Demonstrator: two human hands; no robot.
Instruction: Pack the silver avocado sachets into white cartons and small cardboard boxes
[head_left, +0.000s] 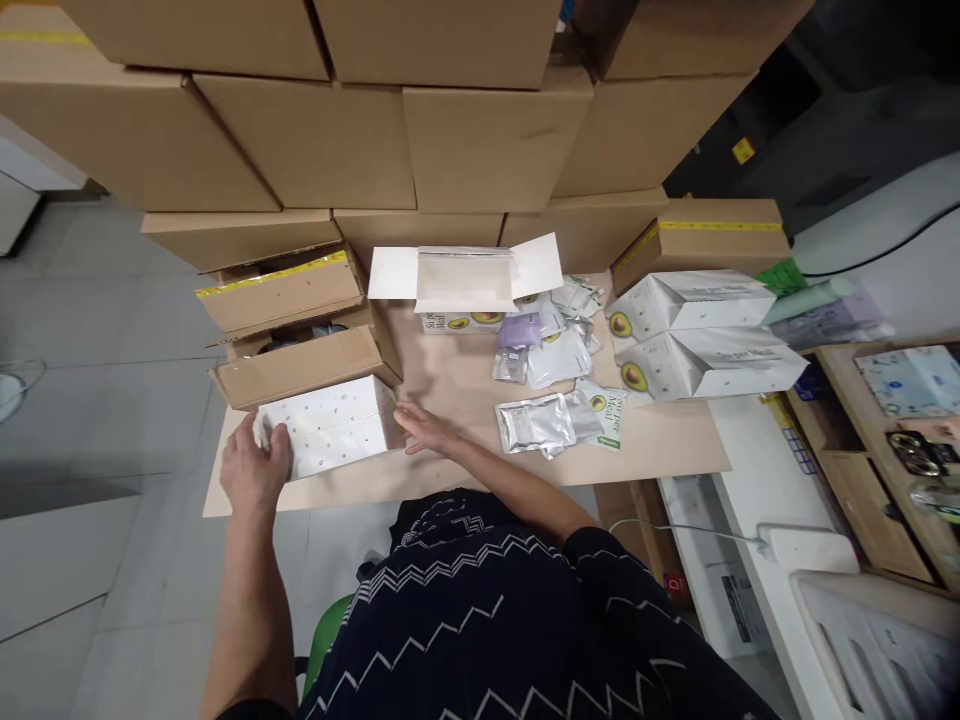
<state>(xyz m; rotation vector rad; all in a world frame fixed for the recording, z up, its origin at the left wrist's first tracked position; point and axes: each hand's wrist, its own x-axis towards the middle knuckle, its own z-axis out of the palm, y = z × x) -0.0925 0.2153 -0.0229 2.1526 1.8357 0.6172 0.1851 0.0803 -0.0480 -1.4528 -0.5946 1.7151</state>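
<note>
A closed white box (330, 428) with small printed marks lies near the table's left front edge. My left hand (253, 468) grips its left end, thumb on the near side and fingers round the far corner. Against the opposite end press the fingers of my right hand (424, 428), so the box sits between both hands. Right behind it is an open brown carton (300, 375) with its flaps up and dark contents partly hidden. An open white box (465, 290) with spread flaps stands at the table's back middle.
Silver pouches (536, 422) and a small purple packet (519, 330) lie among several sachets right of centre. Two white avocado-print boxes (705, 362) stand at the right. Stacked brown cartons (487, 150) wall off the back. A wooden organiser (862, 480) is far right.
</note>
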